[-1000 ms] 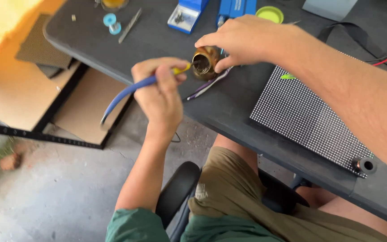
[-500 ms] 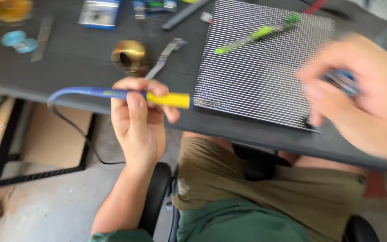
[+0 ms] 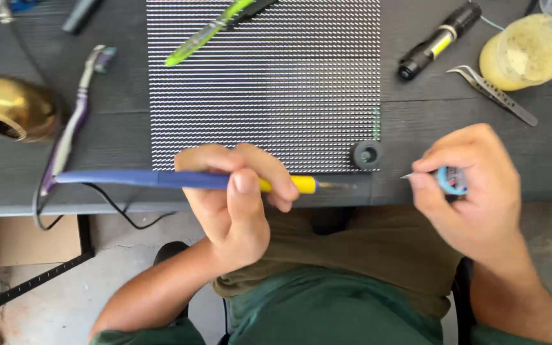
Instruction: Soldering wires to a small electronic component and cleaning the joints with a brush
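Observation:
My left hand (image 3: 234, 191) grips a soldering iron (image 3: 161, 179) with a blue handle and yellow collar, its metal tip pointing right along the near edge of a square dotted LED panel (image 3: 263, 83). My right hand (image 3: 471, 185) pinches a small blue spool of solder wire (image 3: 452, 180), a thin wire end sticking out to the left. A small grey ring (image 3: 367, 154) lies on the panel's near right corner, between the two hands.
On the dark table (image 3: 544, 147): a brass cup-shaped holder (image 3: 11, 108) at left, a toothbrush (image 3: 71, 124), a green pen (image 3: 209, 32) on the panel, a black flashlight (image 3: 439, 32), tweezers (image 3: 496, 94), a yellow lidded jar (image 3: 525, 51).
The view has swung right, from the brass holder to the panel. My left hand now levels the iron at the panel's near edge. My right hand left the holder and now holds the blue spool.

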